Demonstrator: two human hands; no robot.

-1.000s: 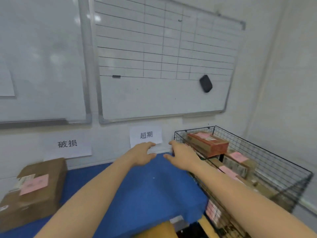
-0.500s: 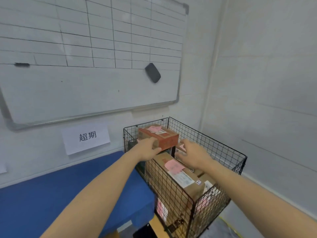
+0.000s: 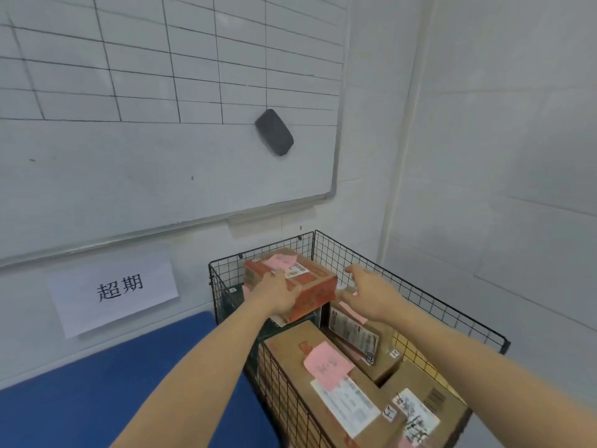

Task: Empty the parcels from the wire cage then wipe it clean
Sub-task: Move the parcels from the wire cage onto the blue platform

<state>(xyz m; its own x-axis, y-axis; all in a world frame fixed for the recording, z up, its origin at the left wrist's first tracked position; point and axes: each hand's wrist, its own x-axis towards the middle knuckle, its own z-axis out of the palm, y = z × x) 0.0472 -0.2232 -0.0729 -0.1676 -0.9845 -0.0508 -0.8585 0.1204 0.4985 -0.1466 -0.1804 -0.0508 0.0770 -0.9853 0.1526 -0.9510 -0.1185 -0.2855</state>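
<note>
The left hand (image 3: 281, 294) is gripping the near-left corner of the red parcel (image 3: 311, 279) topping the pile in the wire cage (image 3: 420, 305), while the right hand (image 3: 368, 292) is reaching beside it, fingers apart, and this stiff, probably light carton is inviting a grip on 2 opposite sides.

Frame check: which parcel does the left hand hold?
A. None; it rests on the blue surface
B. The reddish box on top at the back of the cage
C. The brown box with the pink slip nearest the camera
B: the left hand grips the near corner of the reddish box, which sits on top of the stack at the back of the wire cage. The right hand is open beside it.
</note>
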